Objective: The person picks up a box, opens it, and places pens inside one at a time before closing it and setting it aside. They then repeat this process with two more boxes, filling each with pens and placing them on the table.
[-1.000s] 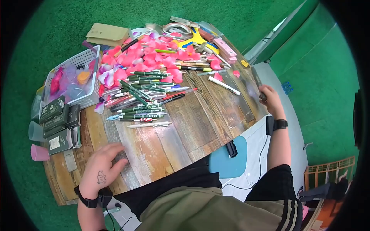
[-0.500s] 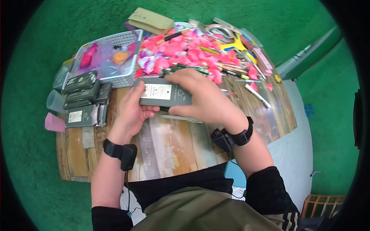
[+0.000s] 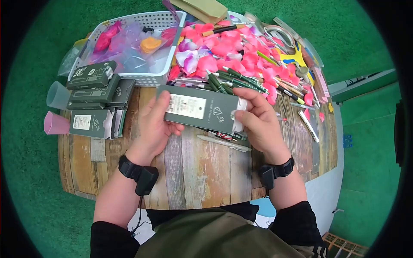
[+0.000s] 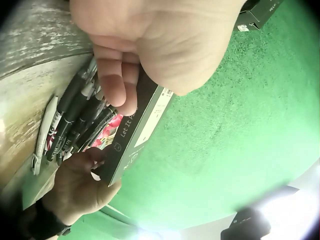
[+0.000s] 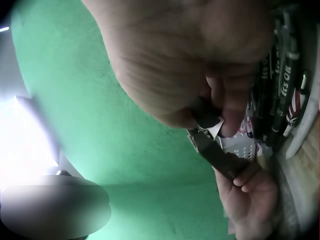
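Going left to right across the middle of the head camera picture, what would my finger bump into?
Pink cup → dark box pile → left hand → held box → right hand → white pen.

1. The left hand grips a dark box; the right hand pinches its flap end.
2. Pink petals lie beyond both hands.
3. A pink cup sits left of the left hand.
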`<state>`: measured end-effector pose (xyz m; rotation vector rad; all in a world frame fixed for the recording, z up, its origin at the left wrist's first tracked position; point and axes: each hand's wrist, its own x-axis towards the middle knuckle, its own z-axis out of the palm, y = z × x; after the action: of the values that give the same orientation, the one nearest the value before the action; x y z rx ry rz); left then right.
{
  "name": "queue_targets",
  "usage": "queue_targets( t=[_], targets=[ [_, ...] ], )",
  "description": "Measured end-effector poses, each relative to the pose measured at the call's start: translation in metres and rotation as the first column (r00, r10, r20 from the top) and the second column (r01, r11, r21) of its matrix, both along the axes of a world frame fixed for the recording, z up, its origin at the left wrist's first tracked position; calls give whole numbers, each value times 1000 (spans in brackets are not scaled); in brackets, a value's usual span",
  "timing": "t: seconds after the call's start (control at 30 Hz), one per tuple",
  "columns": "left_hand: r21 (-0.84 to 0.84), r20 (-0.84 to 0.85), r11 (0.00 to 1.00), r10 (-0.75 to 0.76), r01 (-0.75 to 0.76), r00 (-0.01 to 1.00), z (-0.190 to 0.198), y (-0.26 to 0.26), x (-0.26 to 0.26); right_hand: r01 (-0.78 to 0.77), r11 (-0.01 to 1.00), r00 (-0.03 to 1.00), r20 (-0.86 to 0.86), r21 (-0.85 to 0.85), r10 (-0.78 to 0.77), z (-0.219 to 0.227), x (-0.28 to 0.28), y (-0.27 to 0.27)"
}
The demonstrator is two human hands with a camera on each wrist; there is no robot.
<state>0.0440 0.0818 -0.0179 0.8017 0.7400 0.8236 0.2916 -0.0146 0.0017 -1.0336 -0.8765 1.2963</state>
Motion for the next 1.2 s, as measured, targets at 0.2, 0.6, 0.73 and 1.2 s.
queue_targets(
  t=[0.2,0.6,0.73,1.2],
  targets=[
    [75,-22,996,52,-51,998,-3,3,-6,106,904,601,698,414,-390,5,-2,-2],
    [484,-237,866,268,-126,934,48,-13,-3,-68,975,940,-341,-213,-9,-4,-8,-1],
    [672,-414,736,282,81,865,112,-22,13,-152,963,812,-583,-220,-5,-7,-10,-1],
    [970,-153,242,567,14,810,193,-38,49,-199,969,598,-801,-144,4,-25,1,8]
  ],
)
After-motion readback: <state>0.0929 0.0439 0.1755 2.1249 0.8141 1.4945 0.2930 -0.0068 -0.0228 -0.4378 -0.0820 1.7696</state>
